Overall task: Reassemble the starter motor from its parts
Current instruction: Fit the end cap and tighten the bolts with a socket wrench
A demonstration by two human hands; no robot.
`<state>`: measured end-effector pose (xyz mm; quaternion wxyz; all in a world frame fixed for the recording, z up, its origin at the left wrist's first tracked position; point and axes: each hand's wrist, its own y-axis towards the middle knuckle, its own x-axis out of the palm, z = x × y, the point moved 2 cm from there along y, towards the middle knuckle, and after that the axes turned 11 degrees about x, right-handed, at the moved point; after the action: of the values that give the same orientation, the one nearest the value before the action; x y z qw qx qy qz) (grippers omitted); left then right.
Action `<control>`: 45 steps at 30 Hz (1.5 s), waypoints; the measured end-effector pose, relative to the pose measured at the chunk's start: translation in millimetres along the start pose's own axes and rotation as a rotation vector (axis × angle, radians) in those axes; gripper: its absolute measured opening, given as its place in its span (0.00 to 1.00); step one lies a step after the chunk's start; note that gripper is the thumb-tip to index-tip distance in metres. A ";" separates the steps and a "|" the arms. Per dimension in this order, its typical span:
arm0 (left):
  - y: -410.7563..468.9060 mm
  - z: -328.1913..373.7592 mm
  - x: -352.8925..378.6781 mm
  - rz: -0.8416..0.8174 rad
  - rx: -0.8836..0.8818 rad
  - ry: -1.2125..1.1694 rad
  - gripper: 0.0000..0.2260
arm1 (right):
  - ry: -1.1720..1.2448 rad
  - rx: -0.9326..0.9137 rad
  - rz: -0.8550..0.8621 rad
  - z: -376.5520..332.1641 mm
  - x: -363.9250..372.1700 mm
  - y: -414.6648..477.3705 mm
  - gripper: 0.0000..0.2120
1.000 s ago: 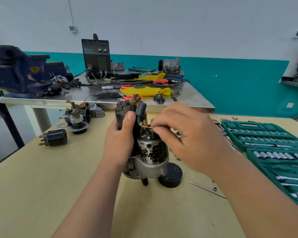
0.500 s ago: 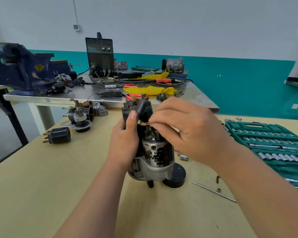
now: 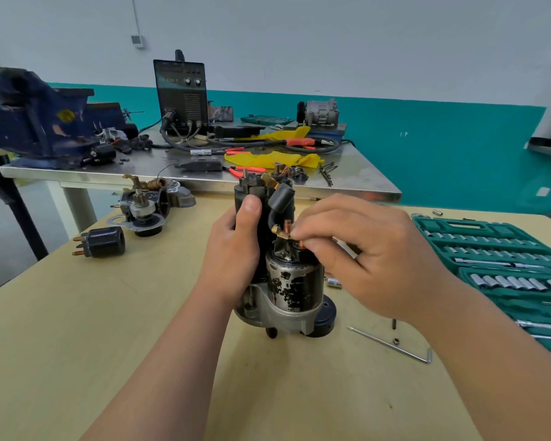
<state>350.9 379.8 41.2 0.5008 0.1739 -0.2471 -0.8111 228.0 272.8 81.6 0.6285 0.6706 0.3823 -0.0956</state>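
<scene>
The starter motor stands upright on the yellow table, its worn silver solenoid in front and black body behind. My left hand grips the black body, thumb up against it. My right hand pinches the brass cable terminal at the copper stud on top of the solenoid. A black rubber boot hangs on the cable above. A black end cap lies behind the motor's base.
Loose starter parts and a black solenoid cap lie at the left. An open green socket set fills the right. A long bolt and a socket lie near the motor. Behind stands a steel bench with a vise.
My right hand has slid right and down, uncovering the copper stud and the brass terminal. The camera has moved closer. My left hand keeps its grip.
</scene>
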 end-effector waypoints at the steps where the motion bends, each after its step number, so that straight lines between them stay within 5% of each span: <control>1: 0.5 -1.2 0.1 0.007 -0.024 -0.003 0.41 | 0.007 0.025 -0.019 -0.6 -1.2 -0.9 0.07; 13: 2.6 -6.8 1.0 0.005 -0.017 -0.042 0.38 | 0.052 0.326 -0.208 -11.6 -9.0 -8.7 0.12; 26: -3.4 -12.1 -4.0 0.049 0.109 -0.077 0.27 | 0.109 0.358 -0.073 -19.5 5.1 -9.5 0.04; 32: -1.7 -18.6 -2.2 0.001 0.122 -0.066 0.33 | 0.186 0.443 -0.071 -10.2 4.2 -11.4 0.07; 35: -0.3 -19.8 -3.4 -0.001 0.148 -0.022 0.45 | 0.186 0.459 -0.034 -6.7 6.7 -11.8 0.10; 37: 2.0 -19.1 -4.7 -0.029 0.157 -0.026 0.42 | 0.201 0.435 -0.069 -6.9 7.2 -9.5 0.10; 39: 2.5 -19.5 -4.6 -0.046 0.158 -0.053 0.39 | 0.354 0.448 -0.141 1.4 3.8 -8.4 0.07; 42: 0.7 -23.8 -4.7 -0.030 0.152 -0.074 0.28 | 0.695 0.727 -0.050 36.5 -6.0 -16.4 0.05; 43: 1.1 -25.6 -4.5 -0.034 0.141 -0.074 0.26 | 0.558 0.815 -0.063 48.8 -3.8 -22.4 0.05; 45: 2.0 -26.8 -6.1 -0.050 0.127 -0.077 0.26 | 0.052 0.880 -0.380 66.8 12.4 -40.0 0.05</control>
<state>369.3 378.5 20.7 0.4585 0.1801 -0.3125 -0.8122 234.7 213.2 30.5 0.2464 0.7933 0.4369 -0.3450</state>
